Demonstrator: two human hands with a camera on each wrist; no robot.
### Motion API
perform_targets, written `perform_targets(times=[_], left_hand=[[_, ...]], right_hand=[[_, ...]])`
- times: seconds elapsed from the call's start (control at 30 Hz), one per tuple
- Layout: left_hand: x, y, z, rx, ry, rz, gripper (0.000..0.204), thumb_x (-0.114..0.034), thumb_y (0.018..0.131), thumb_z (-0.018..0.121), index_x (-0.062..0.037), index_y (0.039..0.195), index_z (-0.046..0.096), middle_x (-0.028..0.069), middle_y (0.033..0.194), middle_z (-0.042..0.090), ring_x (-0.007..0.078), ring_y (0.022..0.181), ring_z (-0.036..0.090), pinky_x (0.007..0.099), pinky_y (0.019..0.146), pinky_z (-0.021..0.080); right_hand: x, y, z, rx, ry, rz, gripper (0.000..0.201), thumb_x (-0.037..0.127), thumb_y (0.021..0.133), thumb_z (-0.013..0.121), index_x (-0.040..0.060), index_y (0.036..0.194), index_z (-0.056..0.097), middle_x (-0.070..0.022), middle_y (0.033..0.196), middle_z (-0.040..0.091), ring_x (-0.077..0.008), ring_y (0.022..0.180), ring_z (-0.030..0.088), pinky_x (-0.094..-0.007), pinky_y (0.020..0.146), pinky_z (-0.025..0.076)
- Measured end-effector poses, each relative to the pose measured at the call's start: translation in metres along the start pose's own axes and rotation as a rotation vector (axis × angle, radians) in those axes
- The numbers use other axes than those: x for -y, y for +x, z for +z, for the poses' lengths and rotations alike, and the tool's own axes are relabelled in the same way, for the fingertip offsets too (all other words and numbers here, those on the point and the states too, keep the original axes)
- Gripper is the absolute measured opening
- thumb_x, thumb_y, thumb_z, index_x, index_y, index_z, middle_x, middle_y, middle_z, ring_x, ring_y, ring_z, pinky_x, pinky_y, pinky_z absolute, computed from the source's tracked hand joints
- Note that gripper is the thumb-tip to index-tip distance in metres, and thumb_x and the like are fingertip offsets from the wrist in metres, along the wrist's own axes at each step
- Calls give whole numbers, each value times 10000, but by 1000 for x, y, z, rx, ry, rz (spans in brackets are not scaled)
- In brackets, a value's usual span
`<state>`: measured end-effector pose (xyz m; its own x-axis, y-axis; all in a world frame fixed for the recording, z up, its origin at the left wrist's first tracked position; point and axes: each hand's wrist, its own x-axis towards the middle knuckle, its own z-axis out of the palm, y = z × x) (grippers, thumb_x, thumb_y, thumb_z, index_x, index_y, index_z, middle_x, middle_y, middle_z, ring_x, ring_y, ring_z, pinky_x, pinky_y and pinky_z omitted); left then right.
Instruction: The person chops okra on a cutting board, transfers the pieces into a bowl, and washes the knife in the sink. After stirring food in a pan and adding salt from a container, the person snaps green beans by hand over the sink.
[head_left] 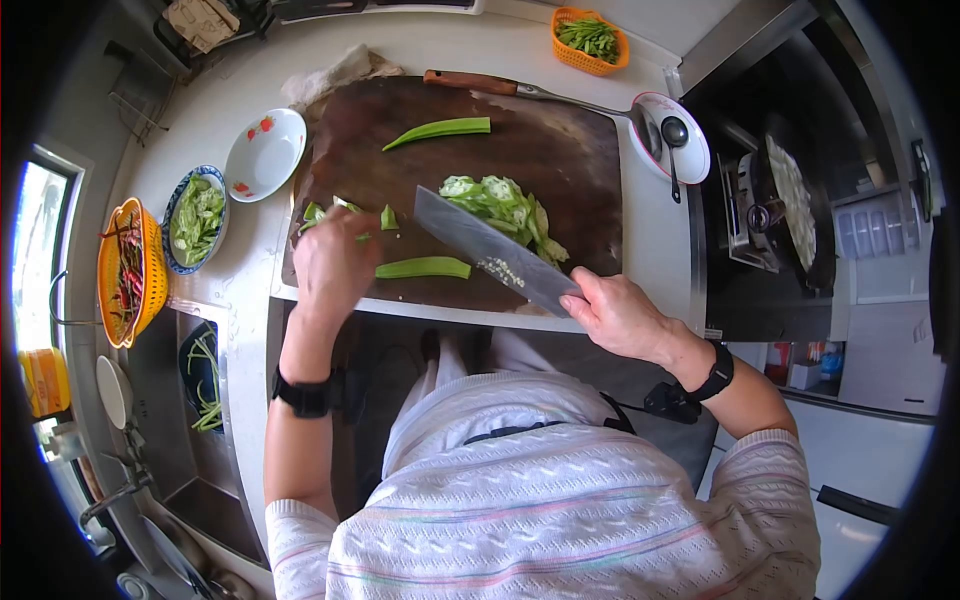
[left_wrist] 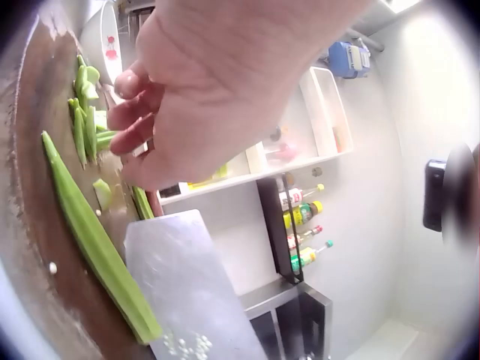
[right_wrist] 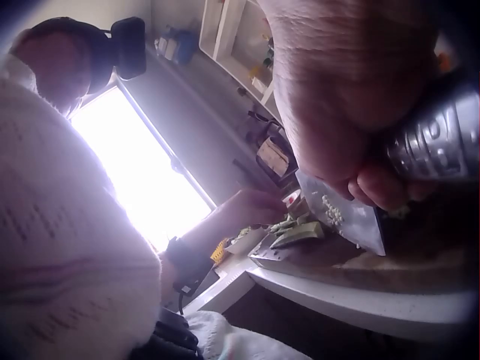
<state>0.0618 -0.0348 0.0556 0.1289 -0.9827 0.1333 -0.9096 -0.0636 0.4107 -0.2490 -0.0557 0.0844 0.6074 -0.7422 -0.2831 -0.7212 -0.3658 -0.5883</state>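
Cut green pod lengths: one (head_left: 423,268) near the front edge of the cutting board (head_left: 345,175), another (head_left: 440,130) toward its far edge. Est. handling: light, fairly firm, ridged; cut ends probably slick, crushable if squeezed. Best hold: mid-length, fingertips tucked. Sliced pile (head_left: 500,210), right of board centre: light, soft, likely to slide and cling.

Cleaver (head_left: 468,238) slants over the board, beside the pile, pale seeds (head_left: 502,271) stuck to its blade. Est. stiff, blade-heavy; take it by the handle only (wet metal, I suspect, gets slippery).

Right hand (head_left: 625,315): fingers wrapped around the cleaver handle, at the board's front right. Left hand (head_left: 335,262): fingers bent, over the board's left part near small green pieces (head_left: 388,218); cannot tell whether they pinch a piece.

Surface: board dark brown, worn pale in patches, on a white counter (head_left: 660,240). Left of board: flowered bowl (head_left: 280,165), then a bowl of slices (head_left: 198,220). Crumpled cloth (head_left: 340,75) at its far left corner; long-handled spatula (head_left: 470,82) along its far edge.

Room: stove pan (head_left: 797,205) right of board; bright window (right_wrist: 139,165) beyond its left side.
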Motion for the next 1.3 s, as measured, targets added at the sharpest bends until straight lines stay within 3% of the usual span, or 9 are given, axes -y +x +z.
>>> perform_targets(times=[0.1,0.23,0.47,0.53,0.73,0.83,1.3], left_hand=[[-11,-20,0,95,-154,112,177,-117,688,687,-126,865,685,63,837,605,270,790,607,364,683,490],[-14,-27,28,9,-259,122,164,-64,684,699,-99,843,679,62,822,608,257,748,606,335,666,483],[-19,-30,36,-106,-293,143,161,-26,660,714,-79,809,680,65,790,584,241,712,598,315,631,481],[-19,-30,37,-110,-297,138,157,-25,663,712,-77,808,679,65,785,580,238,703,596,312,624,480],[-18,-33,39,-120,-307,125,146,-15,671,706,-74,801,675,65,778,575,230,681,592,305,608,478],[-19,-33,40,-142,-296,135,147,-8,671,704,-75,798,674,67,779,576,231,681,594,305,607,477],[-18,-35,41,-152,-308,118,156,5,665,699,-75,796,669,72,780,579,242,687,593,311,611,479]], right_hand=[[1,2,-3,20,-17,-5,218,181,885,517,-9,817,435,-231,633,549,-430,634,555,-497,558,410],[6,4,-8,42,-25,-6,212,175,892,507,-10,821,431,-228,633,548,-426,631,555,-495,555,411],[14,-3,-23,58,-85,-14,204,179,900,496,-2,835,430,-211,607,541,-420,608,551,-488,545,412],[11,-3,-22,30,-65,-41,221,174,890,526,1,800,425,-211,597,524,-412,578,539,-451,506,396],[10,5,-25,148,-67,1,211,173,892,503,-19,823,448,-222,623,552,-424,623,557,-490,558,425],[8,14,-1,94,-57,-19,216,170,893,499,-26,813,452,-235,638,558,-430,636,559,-491,565,428],[18,6,-21,162,-98,8,232,176,907,476,-29,806,433,-236,635,551,-429,632,558,-489,566,424]])
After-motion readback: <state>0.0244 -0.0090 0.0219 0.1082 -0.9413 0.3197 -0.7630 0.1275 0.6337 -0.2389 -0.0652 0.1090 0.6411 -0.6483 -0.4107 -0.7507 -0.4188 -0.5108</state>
